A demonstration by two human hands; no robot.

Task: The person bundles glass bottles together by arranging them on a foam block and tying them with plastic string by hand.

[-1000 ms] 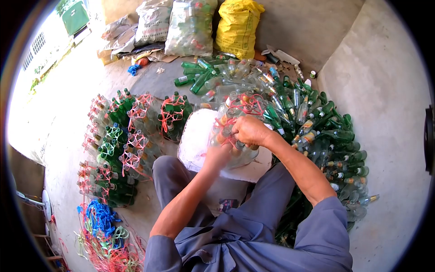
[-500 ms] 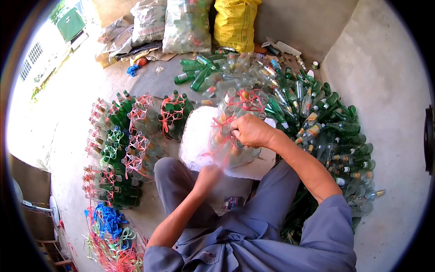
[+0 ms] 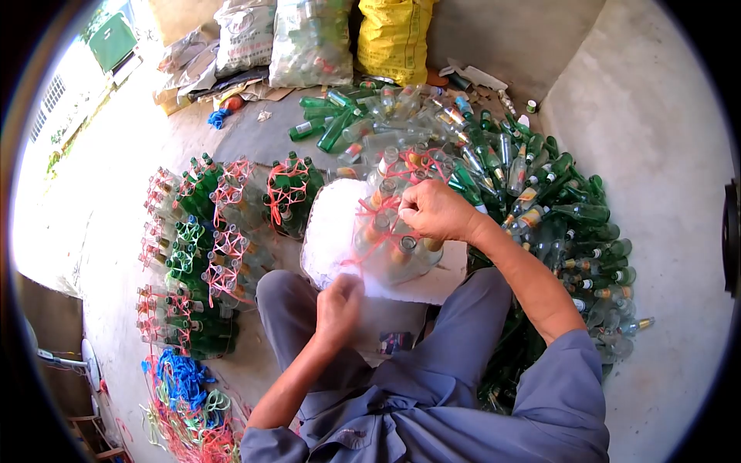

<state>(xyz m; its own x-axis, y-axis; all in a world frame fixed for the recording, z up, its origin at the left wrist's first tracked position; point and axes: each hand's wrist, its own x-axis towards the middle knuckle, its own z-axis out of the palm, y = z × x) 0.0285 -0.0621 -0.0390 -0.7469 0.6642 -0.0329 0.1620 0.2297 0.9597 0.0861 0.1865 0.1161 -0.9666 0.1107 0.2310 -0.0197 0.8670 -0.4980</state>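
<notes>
A cluster of clear glass bottles [image 3: 395, 266] stands upright on a white foam block [image 3: 328, 228] in front of me. Red plastic string [image 3: 378, 207] is wound between the bottle necks. Over the right side of the cluster is my right hand [image 3: 444, 212], closed, its fingertips pinching where the string meets them. Lower and nearer my knees, my left hand [image 3: 338, 315] is closed and slightly blurred, and a faint red strand shows at its fingertips by the block's front edge.
Loose green and clear bottles [image 3: 575, 212] pile up along the right wall. To the left stand string-tied bottle bundles [image 3: 231, 258]. Blue and red string [image 3: 185, 386] lies in a heap at lower left. A yellow sack [image 3: 394, 42] and other filled bags stand behind.
My left hand has moved slightly left and is less blurred. My right hand has shifted slightly right, away from the string crossing. The view has tilted slightly.
</notes>
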